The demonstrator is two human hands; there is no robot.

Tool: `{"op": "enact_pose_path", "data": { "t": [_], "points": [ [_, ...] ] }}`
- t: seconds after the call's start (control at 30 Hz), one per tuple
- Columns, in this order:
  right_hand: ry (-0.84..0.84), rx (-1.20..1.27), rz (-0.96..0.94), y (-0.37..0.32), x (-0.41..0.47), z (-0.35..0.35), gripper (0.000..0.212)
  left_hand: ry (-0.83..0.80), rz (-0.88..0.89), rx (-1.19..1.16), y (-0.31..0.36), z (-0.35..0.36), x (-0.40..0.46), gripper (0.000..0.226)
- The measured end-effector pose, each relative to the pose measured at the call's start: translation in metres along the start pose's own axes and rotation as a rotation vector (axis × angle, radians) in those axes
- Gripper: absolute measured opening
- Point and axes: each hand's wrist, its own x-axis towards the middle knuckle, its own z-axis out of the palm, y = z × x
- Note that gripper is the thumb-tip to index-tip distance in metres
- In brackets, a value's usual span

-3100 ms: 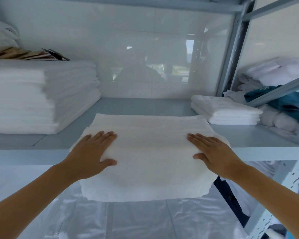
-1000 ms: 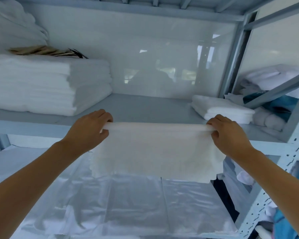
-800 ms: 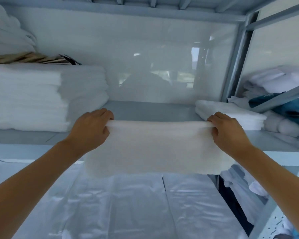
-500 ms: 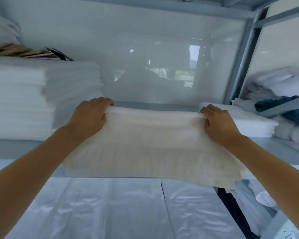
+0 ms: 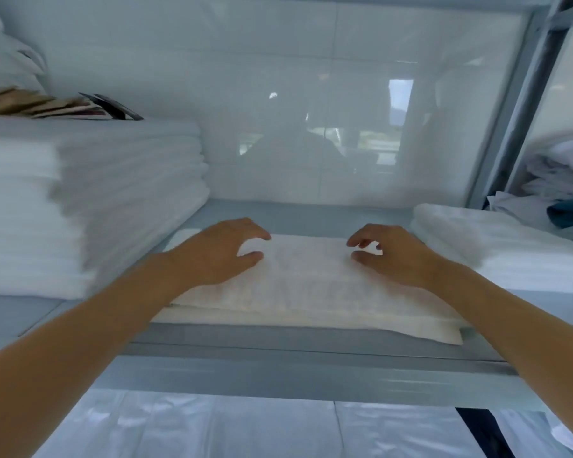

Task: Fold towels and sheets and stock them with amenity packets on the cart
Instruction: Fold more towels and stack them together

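Observation:
A folded white towel (image 5: 308, 285) lies flat on the grey shelf (image 5: 278, 365), between two other stacks. My left hand (image 5: 219, 256) hovers over its left part with fingers loosely spread and holds nothing. My right hand (image 5: 394, 256) is over its right part, fingers loosely curved, also holding nothing. Whether the palms touch the cloth I cannot tell. Brown amenity packets (image 5: 47, 105) lie on top of the tall stack at the left.
A tall stack of folded white towels (image 5: 80, 206) fills the shelf's left side. A low stack of white towels (image 5: 497, 246) sits at the right. Loose white and teal linen (image 5: 563, 193) lies behind the metal upright (image 5: 510, 104). Plastic sheeting (image 5: 245, 428) covers the level below.
The towel that both hands held by its top edge now lies folded on the shelf. Both hands have let go of it and moved inward over it.

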Motion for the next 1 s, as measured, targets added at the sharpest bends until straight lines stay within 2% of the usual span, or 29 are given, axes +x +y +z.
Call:
{"op": "enact_pose_path", "data": {
  "t": [0.07,0.13,0.2,0.27,0.37,0.5,0.67,0.8,0.87,0.93,1.0],
  "points": [
    [-0.216,0.182,-0.032,-0.025,-0.012,0.008,0.029,-0.142,0.019,-0.025,0.021,0.009,-0.004,0.048],
    [-0.347,0.197,-0.106,-0.042,-0.025,0.016,0.053,-0.201,0.037,-0.094,0.030,0.016,-0.014,0.056],
    [-0.392,0.142,-0.171,-0.047,-0.036,0.022,0.071,-0.217,0.039,-0.148,0.033,0.020,-0.026,0.062],
    [-0.383,0.104,-0.211,-0.047,-0.042,0.023,0.077,-0.182,0.049,-0.170,0.036,0.021,-0.034,0.065],
    [-0.353,0.101,-0.212,-0.044,-0.041,0.015,0.068,-0.117,0.132,-0.153,0.043,0.023,-0.035,0.059],
    [-0.364,0.137,-0.190,-0.039,-0.040,0.006,0.055,-0.046,0.153,-0.101,0.044,0.024,-0.037,0.041],
    [-0.298,0.001,-0.235,-0.025,-0.038,0.005,0.063,-0.074,0.106,-0.040,0.034,0.020,-0.039,0.044],
    [-0.187,-0.078,-0.176,-0.005,-0.039,-0.001,0.065,0.034,-0.040,0.130,0.022,0.012,-0.054,0.050],
    [-0.203,-0.201,-0.135,0.009,-0.047,-0.006,0.068,0.079,-0.174,0.215,0.008,0.004,-0.074,0.048],
    [-0.214,-0.319,-0.118,0.021,-0.059,-0.011,0.065,0.117,-0.319,0.286,-0.004,-0.009,-0.094,0.043],
    [-0.156,-0.341,-0.112,0.023,-0.063,-0.020,0.057,0.163,-0.397,0.311,-0.013,-0.023,-0.100,0.040]
  ]
}}
